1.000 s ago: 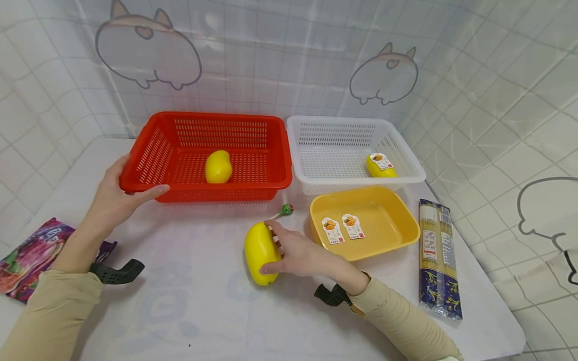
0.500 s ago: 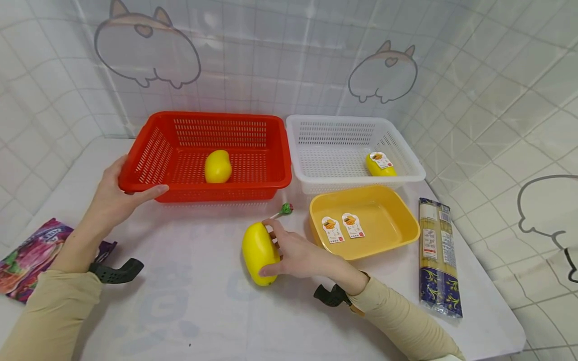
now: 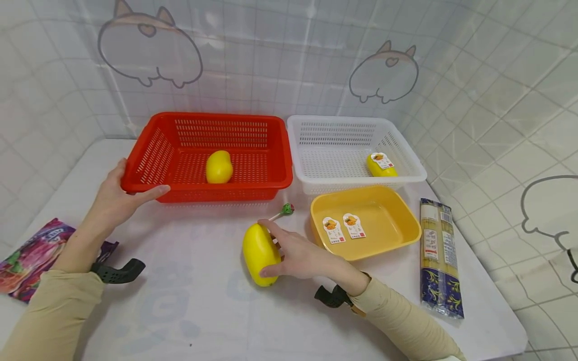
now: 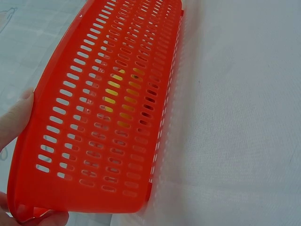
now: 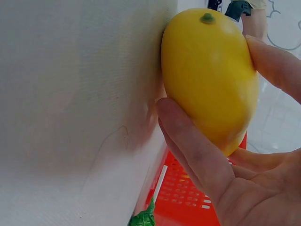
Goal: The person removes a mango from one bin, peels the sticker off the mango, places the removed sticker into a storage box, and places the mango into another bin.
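Note:
My left hand point(image 3: 115, 198) grips the front left corner of the red plastic basket point(image 3: 217, 191), its thumb along the front rim. In the left wrist view, fingers point(image 4: 14, 120) show at the rim of the slotted red wall. One yellow mango point(image 3: 219, 168) lies inside that basket. On the white table, my right hand point(image 3: 300, 254) holds a second mango point(image 3: 257, 253) from its right side, thumb at the near end and index finger at the far end. The right wrist view shows this mango point(image 5: 209, 70) with its green stem spot, between the thumb and fingers.
A white basket point(image 3: 361, 179) holds a mango with a label point(image 3: 383, 161). Before it sits a yellow tray point(image 3: 388, 220) with two mango labels inside. A lollipop point(image 3: 286, 209) lies behind the held mango. Noodle packs point(image 3: 440, 255) lie right, a purple bag point(image 3: 36, 260) left.
The held mango has turned and shifted very slightly to the left, and my right index finger has slid a little further over its far end. My left hand stays on the red basket.

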### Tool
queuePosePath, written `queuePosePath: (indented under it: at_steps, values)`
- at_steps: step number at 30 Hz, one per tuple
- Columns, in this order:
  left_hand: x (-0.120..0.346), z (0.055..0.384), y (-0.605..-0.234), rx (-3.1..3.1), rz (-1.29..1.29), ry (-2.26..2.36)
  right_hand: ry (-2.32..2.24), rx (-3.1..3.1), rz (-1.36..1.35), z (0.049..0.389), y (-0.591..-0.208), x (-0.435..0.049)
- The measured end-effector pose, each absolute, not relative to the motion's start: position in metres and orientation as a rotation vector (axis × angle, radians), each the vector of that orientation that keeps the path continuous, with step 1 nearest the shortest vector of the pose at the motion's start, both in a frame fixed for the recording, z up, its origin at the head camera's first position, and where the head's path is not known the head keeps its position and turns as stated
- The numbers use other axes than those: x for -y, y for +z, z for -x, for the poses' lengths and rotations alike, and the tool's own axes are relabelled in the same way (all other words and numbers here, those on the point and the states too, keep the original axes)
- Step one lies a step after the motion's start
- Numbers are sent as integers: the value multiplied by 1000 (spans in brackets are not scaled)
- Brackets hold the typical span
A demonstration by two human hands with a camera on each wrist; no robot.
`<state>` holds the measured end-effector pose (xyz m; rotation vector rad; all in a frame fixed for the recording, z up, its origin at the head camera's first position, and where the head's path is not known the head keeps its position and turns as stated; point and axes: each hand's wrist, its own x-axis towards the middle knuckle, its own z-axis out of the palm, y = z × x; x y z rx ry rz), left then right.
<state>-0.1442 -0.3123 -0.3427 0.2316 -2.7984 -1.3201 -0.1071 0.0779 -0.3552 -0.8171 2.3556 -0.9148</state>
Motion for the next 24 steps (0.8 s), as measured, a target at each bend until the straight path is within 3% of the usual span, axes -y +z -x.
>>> queuePosePath:
  at_steps: [24]
  values:
    - [313, 143, -342, 2813, -227, -1324, -1240, -2226, 779, 109, -343, -85]
